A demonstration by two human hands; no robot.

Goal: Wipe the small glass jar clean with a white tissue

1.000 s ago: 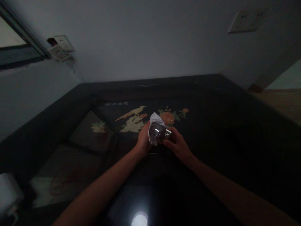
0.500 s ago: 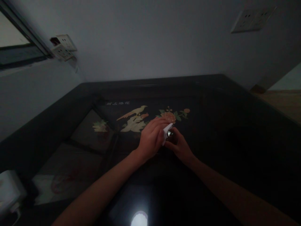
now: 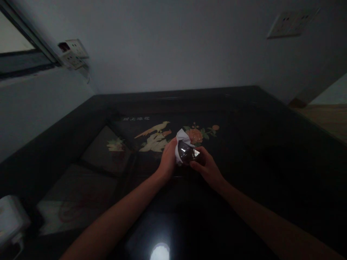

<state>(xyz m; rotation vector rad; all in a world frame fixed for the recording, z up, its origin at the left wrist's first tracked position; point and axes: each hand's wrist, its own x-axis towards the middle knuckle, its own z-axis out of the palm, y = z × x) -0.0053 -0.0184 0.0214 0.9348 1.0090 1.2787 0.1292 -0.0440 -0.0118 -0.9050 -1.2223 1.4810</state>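
Observation:
Over the middle of the dark glossy tabletop, my right hand (image 3: 206,163) grips a small dark, shiny, rounded object (image 3: 187,151) by its right end, thumb below and fingers above. Bright reflections show on its surface; its exact kind is too dim to tell. My left hand (image 3: 168,157) is closed around a white tissue (image 3: 182,136), which wraps the object's left side and sticks up above it. The left fingertips are hidden behind the tissue and the object. Both forearms reach in from the bottom of the view.
The black table (image 3: 230,202) carries an inlaid bird (image 3: 155,129) and flower picture (image 3: 195,135). A white device (image 3: 12,218) with a cord sits at the left edge. Wall sockets (image 3: 292,23) are at upper right, and more sockets (image 3: 73,54) at upper left.
My left hand and the tissue have moved slightly left, off the front of the dark object, so more of its shiny surface shows. My right hand stays nearly in place.

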